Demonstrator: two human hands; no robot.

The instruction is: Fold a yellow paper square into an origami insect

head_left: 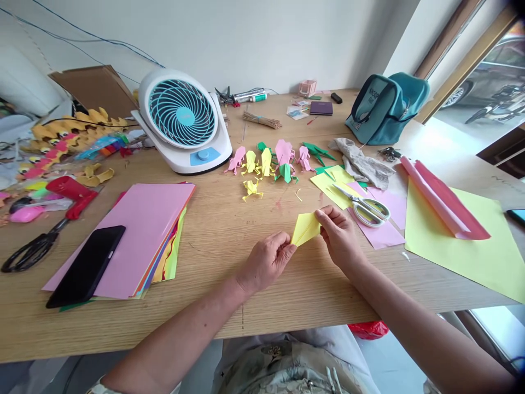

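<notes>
A folded piece of yellow paper [305,229], kite-shaped with a crease down it, is held just above the wooden table. My left hand [268,260] pinches its lower left corner between thumb and fingers. At its upper right corner, my right hand [337,234] grips it with the thumb on top. Beyond the hands stands a group of folded paper figures in pink, yellow and green, among them a yellow figure [251,189] and a larger pink one [284,150]. White-handled scissors [369,211] lie on pink and yellow sheets right of my right hand.
Left of my hands, a black phone [87,265] rests on a stack of coloured paper [150,219]. A white fan [182,120] stands behind it. Black-handled scissors [35,249] lie far left. To the right are a rolled pink sheet [443,202], a grey cloth [363,161] and a teal bag [385,109].
</notes>
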